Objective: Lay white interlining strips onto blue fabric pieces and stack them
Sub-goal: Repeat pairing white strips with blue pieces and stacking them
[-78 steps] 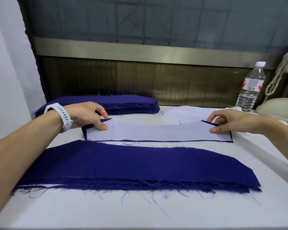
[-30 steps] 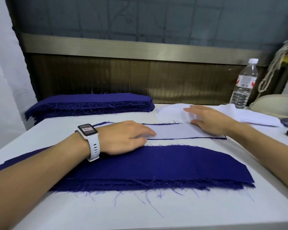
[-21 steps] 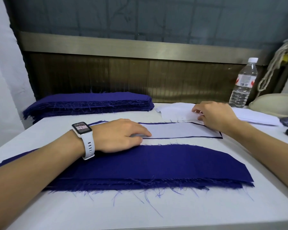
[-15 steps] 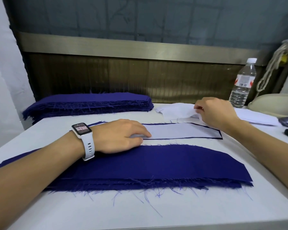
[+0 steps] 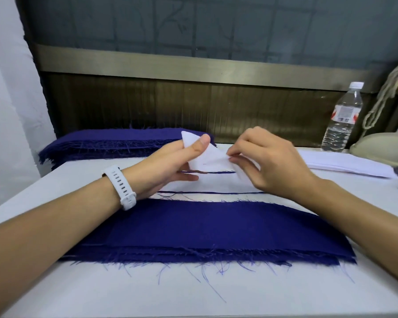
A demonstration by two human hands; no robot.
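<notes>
Pinching a white interlining strip (image 5: 207,159) between you, your left hand (image 5: 170,164) has its thumb clamped on the upper left corner. The fingertips (image 5: 232,159) of your right hand (image 5: 269,161) are closed on the strip's right part. The strip is held up off the table (image 5: 193,294), crumpled rather than stretched flat, and touches nothing below.

Directly under it lies an interlined piece (image 5: 216,184): white on top, with only thin blue edges showing. That one reads as done, though you cannot tell how many finished pieces sit beneath it.

Nearer to you is a stack of bare blue pieces (image 5: 205,226), several layers deep at its frayed edge. None of them shows interlining. At the far left is a thicker blue stack (image 5: 115,141); whether it is finished work or fresh supply cannot be read from here. A pile of white strips (image 5: 345,164) waits at your right, near the water bottle (image 5: 341,120).

Judging by those piles, you are early to midway. A blue piece has to be laid out before this strip can go down.
</notes>
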